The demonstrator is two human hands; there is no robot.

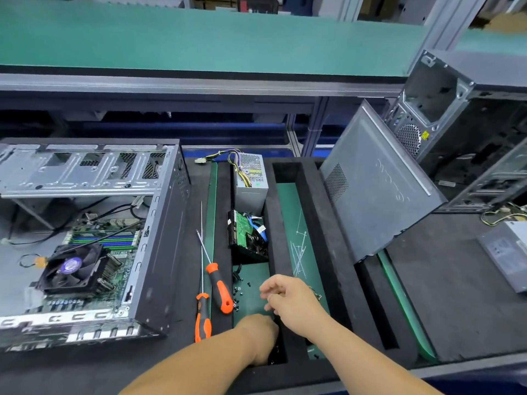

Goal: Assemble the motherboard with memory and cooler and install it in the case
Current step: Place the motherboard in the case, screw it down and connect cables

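Open case (159, 223) lying on bench (456, 295) at left, motherboard (119, 269) with cooler (71, 269) seated inside, two orange screwdrivers (219, 292) beside it, right hand (291, 300) with loosely curled fingers over scattered screws (242, 286), left hand (261, 334) reaching into foam tray (285, 223), grip hidden.

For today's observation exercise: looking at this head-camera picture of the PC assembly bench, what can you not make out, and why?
- Left hand: fingers hidden in the foam tray slot; any grip unclear.
- Right hand: fingertips blurred, curled; whether they pinch a screw is unclear.
- Open case: cut off by the left edge.
- Motherboard: mounting screws too small; cooler covers its middle.
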